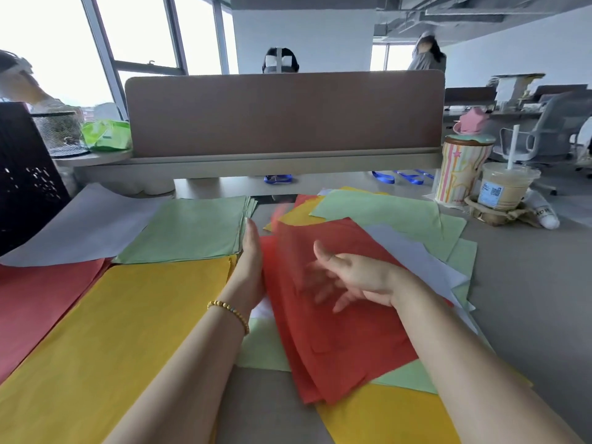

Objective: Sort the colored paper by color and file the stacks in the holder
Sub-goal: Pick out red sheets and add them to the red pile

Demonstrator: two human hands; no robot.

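Sorted stacks lie on the left of the desk: a yellow stack (pixel 128 318), a green stack (pixel 192 229), a red stack (pixel 38 302) and a grey-lavender sheet (pixel 86 222). An unsorted heap of green, yellow, lavender and red sheets spreads on the right. Several red sheets (pixel 336 341) lie on top of it, blurred by motion. My left hand (pixel 251 264) stands edge-on with straight fingers against their left side. My right hand (pixel 349 277) hovers over them with fingers spread and blurred, gripping nothing. The black mesh holder (pixel 22 174) stands at the far left.
A brown divider panel (pixel 282 113) closes the back of the desk. A striped tumbler (pixel 461 171) and an iced drink cup (pixel 506 187) stand at the back right. A mesh pen cup (pixel 61 133) and a green packet (pixel 107 136) sit back left. People sit beyond.
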